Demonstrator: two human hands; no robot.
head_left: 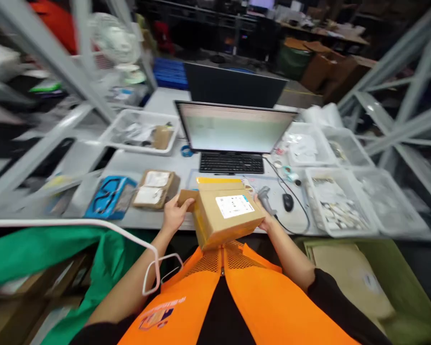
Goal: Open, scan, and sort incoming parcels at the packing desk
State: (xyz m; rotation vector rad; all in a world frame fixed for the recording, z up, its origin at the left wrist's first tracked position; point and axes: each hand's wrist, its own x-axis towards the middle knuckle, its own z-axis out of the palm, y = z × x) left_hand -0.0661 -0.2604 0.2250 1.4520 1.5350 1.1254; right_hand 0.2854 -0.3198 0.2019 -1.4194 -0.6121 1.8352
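Two hands are working one cardboard box (227,214) at the near edge of the grey table (129,165), right in front of the orange vest. Starting out at the far left, a blue tray (109,197) is lying on the table, and just beside it a flat brown parcel (155,189) with white labels is sitting face up. Behind those, a white bin (116,126) is holding papers and a small carton. Moving in, the left hand (175,214) is gripping the box's left end, fingers curled around the open flap there, thumb pressing on top. The box itself is tilting toward the camera, white label facing up, a yellow strip showing along its far edge. Straight behind it, the keyboard (232,163) and the lit monitor (237,127) are standing square on. Over on the other side, the right hand (266,218) is cupping the box's right end; its fingers are mostly hidden behind the carton, so their spread is unclear. A grey scanner (265,199) is poking up just beside that hand, with the mouse (288,201) near it, and white bins (311,191) of small parts are filling the far right.
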